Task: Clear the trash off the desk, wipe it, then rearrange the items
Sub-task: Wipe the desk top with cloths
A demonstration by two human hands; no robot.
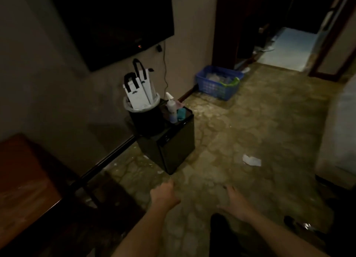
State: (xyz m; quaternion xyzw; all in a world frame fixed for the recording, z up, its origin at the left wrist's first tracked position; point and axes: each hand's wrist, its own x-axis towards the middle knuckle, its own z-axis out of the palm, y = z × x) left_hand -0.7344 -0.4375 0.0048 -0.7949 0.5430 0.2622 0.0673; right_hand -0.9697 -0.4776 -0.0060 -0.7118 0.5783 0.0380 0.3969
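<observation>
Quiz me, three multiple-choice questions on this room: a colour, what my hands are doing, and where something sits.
1. The basket by the wall is: A red, B blue, C yellow.
2. The left hand and right hand: A both hold nothing, B both grip something, C only the left grips something.
3. The spray bottle stands: A on the black cabinet, B in the basket, C in the left hand.
Answers: B, its mesh walls show blue; A, both hang loose and empty; A, it stands upright on the cabinet top.

Bags (pixel 137 89) in bin (pixel 143 113) left of bottle (pixel 171 108) and cloth (pixel 181 114) on cabinet (pixel 174 148); basket (pixel 215 88) beyond.
</observation>
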